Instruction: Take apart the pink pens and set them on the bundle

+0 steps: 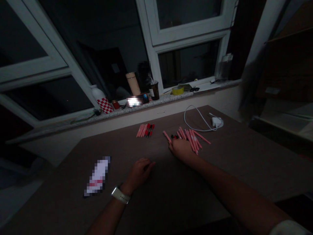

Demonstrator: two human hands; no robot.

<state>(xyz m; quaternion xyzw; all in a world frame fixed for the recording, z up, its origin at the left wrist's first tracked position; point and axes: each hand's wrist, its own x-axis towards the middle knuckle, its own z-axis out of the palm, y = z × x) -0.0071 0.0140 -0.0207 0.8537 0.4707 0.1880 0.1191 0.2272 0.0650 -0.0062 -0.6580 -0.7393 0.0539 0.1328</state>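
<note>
**What's standing around you, any containers?**

Along the stone window sill [156, 100] at the top of the view there's a white bottle [99, 95] with a red checked pattern, a tan tumbler [133, 83], a dark cup [154, 91] and, toward the upper right, a clear container [224, 68]. I can't tell what's inside any of them.

**And your hands?**

My right hand [181, 150] is at the near edge of a loose pile of pink pens [189, 139], right of centre on the brown table [232, 156]. It's half closed, with its fingertips [173, 143] at the pens, but I can't tell whether it has hold of one. My left hand [139, 174] lies on the table, lightly curled and empty, with a white watch [120, 195] on the wrist.

**Anything else nearby?**

A short row of pink and red pens [145, 130] sits left of the pile, and a white charger [216, 122] lies beyond it.

**Any readable labels?**

No. The packet [97, 176] at lower left is too blurred to read.
</note>
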